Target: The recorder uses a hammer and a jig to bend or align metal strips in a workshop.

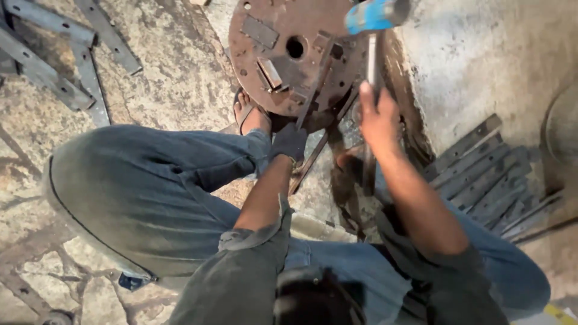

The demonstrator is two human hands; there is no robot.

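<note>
My left hand, in a dark glove, grips a thin flat metal strip that slants up across a rusty round steel plate. The plate has a centre hole, small bolt holes and short blocks welded on it. My right hand is bare and closed around the handle of a hammer, whose blue head is raised above the plate's right edge. I am squatting, with my knees in jeans on either side.
A stack of flat steel bars lies on the floor at the right. More steel strips lie at the upper left. My sandalled foot rests beside the plate. The concrete floor is rough and stained.
</note>
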